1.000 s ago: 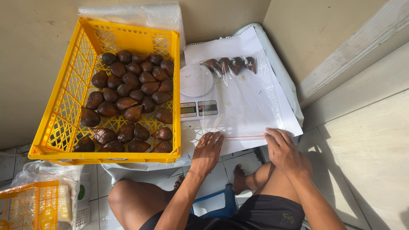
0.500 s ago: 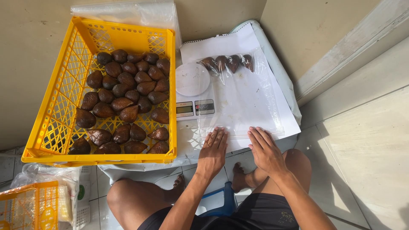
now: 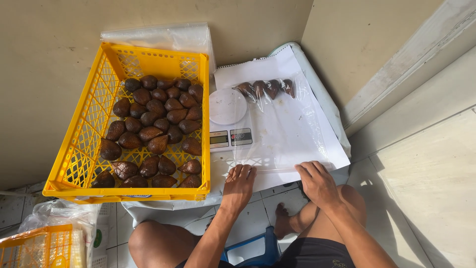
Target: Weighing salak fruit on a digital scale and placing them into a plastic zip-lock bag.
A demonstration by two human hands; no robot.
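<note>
Both hands press flat, fingers together: left hand (image 3: 239, 184) and right hand (image 3: 317, 182) on the near open edge of a clear plastic bag (image 3: 282, 129) lying over white paper (image 3: 317, 144). Brown scaly fruits (image 3: 265, 89) fill its far end. A small scale (image 3: 228, 121) and yellow crate (image 3: 74, 159) crowd the left; the wall closes the right

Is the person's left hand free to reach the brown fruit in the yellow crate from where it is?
Probably yes. The left hand rests flat on the clear plastic bag, holding nothing, and the yellow crate of brown fruit sits open-topped just beside it.
</note>
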